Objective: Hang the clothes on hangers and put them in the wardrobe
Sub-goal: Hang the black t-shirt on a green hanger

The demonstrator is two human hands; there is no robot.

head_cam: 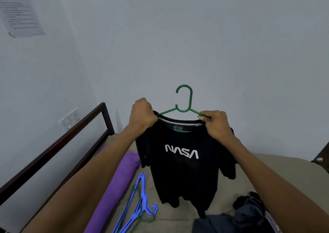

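Note:
A black T-shirt [183, 172] with white NASA lettering hangs in the air on a green hanger [185, 99], hook upright above the collar. My left hand [142, 115] grips the shirt's left shoulder over the hanger arm. At the other shoulder my right hand [216, 124] pinches the hanger arm and the collar edge. The shirt's hem dangles just above the bed. The wardrobe is out of view.
Below lies a bed with a tan sheet [277, 175]. On it are blue and green spare hangers [140, 206], a purple cloth [115, 188] at the left, and a dark clothes pile [245, 216] at the lower right. A dark bed rail [58, 142] and a wall switch [69, 118] stand left.

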